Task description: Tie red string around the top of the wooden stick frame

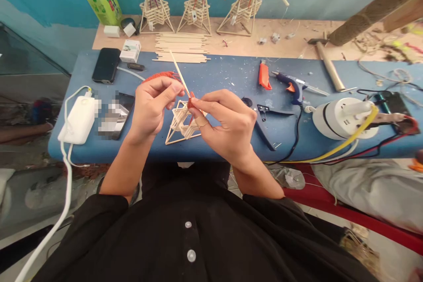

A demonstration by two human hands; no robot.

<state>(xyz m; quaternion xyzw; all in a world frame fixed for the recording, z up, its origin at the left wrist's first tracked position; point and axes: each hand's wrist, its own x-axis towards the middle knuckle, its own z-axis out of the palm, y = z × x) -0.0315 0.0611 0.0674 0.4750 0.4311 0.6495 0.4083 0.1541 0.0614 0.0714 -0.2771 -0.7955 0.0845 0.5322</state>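
Note:
A small tower of thin wooden sticks (178, 125) stands on the blue table in front of me, partly hidden by my hands. My right hand (228, 119) pinches its orange yarn-wrapped top, where a longer stick (179, 70) slants up to the left. My left hand (155, 101) is closed beside that stick, thumb against fingers; what it grips, if anything, is too small to make out. Behind the left hand lies a bundle of orange yarn (158, 76).
Three similar stick towers (194, 11) stand at the back behind a pile of loose sticks (180, 47). To the right lie a glue gun (294, 88), cutters (264, 128), a hammer (328, 64) and a white power socket (333, 119). A power bank (79, 116) sits left.

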